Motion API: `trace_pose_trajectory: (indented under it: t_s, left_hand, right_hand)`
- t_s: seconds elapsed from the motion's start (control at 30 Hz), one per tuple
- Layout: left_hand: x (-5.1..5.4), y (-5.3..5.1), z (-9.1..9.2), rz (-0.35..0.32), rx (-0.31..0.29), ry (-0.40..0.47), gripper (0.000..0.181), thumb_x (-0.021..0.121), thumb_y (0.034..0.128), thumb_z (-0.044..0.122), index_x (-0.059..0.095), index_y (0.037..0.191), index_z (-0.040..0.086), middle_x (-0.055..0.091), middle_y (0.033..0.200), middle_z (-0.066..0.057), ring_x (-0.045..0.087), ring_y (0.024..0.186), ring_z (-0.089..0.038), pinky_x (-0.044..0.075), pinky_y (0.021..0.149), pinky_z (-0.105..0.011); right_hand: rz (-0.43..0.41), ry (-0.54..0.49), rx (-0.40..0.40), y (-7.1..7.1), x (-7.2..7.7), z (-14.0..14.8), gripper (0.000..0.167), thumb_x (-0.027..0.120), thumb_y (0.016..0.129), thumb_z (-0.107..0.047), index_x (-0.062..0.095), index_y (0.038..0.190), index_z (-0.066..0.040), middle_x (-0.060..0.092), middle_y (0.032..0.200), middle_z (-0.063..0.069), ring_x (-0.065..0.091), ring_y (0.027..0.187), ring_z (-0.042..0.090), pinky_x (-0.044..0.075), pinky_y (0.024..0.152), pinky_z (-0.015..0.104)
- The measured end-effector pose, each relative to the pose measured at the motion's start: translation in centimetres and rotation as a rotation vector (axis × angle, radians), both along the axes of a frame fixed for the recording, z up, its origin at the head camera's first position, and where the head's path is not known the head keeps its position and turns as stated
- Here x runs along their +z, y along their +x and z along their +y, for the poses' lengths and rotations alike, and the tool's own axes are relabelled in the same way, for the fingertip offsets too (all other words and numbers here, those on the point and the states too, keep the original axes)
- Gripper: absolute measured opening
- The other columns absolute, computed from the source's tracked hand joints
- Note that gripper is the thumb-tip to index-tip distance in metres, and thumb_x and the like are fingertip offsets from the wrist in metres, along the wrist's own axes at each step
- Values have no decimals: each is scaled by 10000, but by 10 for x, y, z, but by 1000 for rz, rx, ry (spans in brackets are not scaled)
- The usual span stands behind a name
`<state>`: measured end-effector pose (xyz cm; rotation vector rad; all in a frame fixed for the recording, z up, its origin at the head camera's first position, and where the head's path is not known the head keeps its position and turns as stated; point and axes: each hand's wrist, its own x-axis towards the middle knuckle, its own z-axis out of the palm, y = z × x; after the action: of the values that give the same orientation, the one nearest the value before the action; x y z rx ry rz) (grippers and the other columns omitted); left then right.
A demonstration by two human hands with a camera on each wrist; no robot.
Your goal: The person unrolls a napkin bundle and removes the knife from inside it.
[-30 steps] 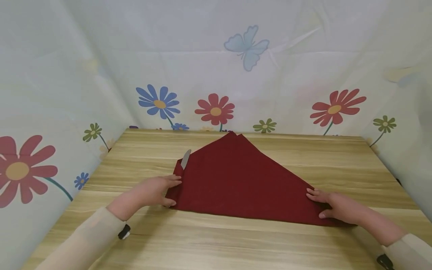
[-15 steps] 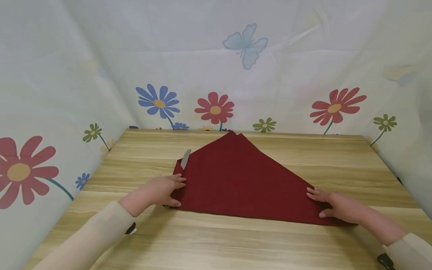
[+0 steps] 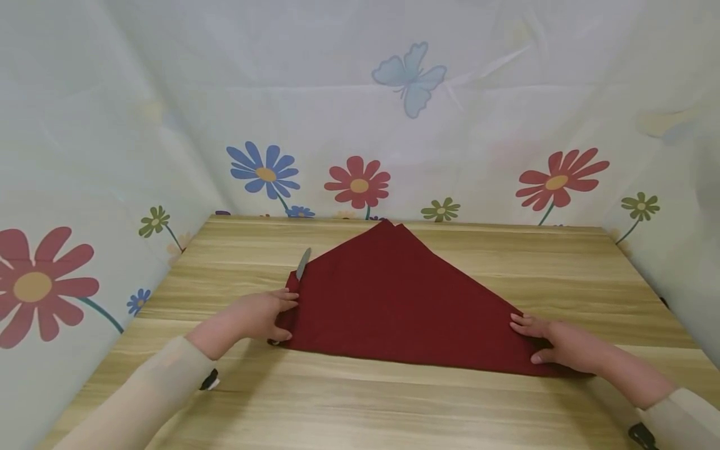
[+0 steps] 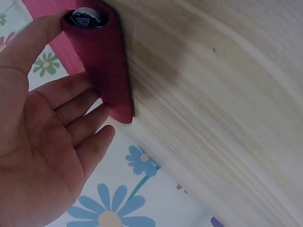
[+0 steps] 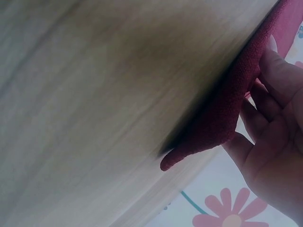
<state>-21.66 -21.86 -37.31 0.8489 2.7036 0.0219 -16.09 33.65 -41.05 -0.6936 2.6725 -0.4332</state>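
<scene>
A dark red cloth napkin (image 3: 394,300), folded to a triangle with its point away from me, lies on the wooden table. At its left corner the cloth is rolled round a table knife, whose silver blade (image 3: 303,264) sticks out at the far end. In the left wrist view the dark handle end (image 4: 87,18) shows inside the rolled cloth (image 4: 104,61). My left hand (image 3: 253,319) holds this roll, thumb near the handle end and fingertips along its side. My right hand (image 3: 568,344) rests on the napkin's right corner, fingers relaxed, thumb on the cloth.
The wooden table (image 3: 360,406) reaches back to a white curtain (image 3: 315,81) printed with flowers and a butterfly, which also hangs at both sides. Black straps (image 3: 210,380) show under the sleeves at the wrists.
My left hand first moved a little right over the roll, then back left, and the roll and knife shifted slightly left with it. The right hand stays in place.
</scene>
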Motion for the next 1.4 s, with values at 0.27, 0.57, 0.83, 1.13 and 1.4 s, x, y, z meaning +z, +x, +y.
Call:
trace_pose_trajectory:
  t_s: [0.27,0.57,0.83,1.13,1.4]
  left_hand:
    - [6,0,-9,43,-17,-6,587,772,845,241,637,1305,-97,590,1454,-241,600,1321,-402,547,1053,-457]
    - [3,3,-18,42,20,-14,622,800,862,268,618,1346,-79,570,1478,-239,577,1342,-417,525,1074,-490]
    - [2,4,-28,77,41,-13,607,822,837,248,638,1297,-103,614,1409,-259,607,1298,-427,528,1070,-494]
    - [0,1,-34,93,136,66,538,798,870,300,676,1235,-75,707,1245,-238,692,1131,-402,570,965,-519]
    - [1,-7,-17,64,427,186,497,755,916,359,649,1182,-47,696,802,-104,611,701,-196,508,622,-344]
  right_hand:
    - [8,-15,11,-1,-3,2,651,778,863,-226,572,1430,19,489,1529,286,443,1374,541,535,966,217]
    - [24,-4,11,-1,-5,2,649,782,858,-239,583,1425,6,505,1524,270,473,1377,511,534,967,222]
    - [48,1,23,1,-7,3,643,783,856,-248,592,1415,8,513,1517,269,500,1379,474,535,964,227]
    - [36,-12,27,1,-8,5,647,774,865,-263,587,1419,13,502,1521,279,507,1408,407,522,969,205]
    - [45,-11,25,0,-7,3,642,776,863,-246,587,1417,16,505,1518,282,497,1380,477,527,972,209]
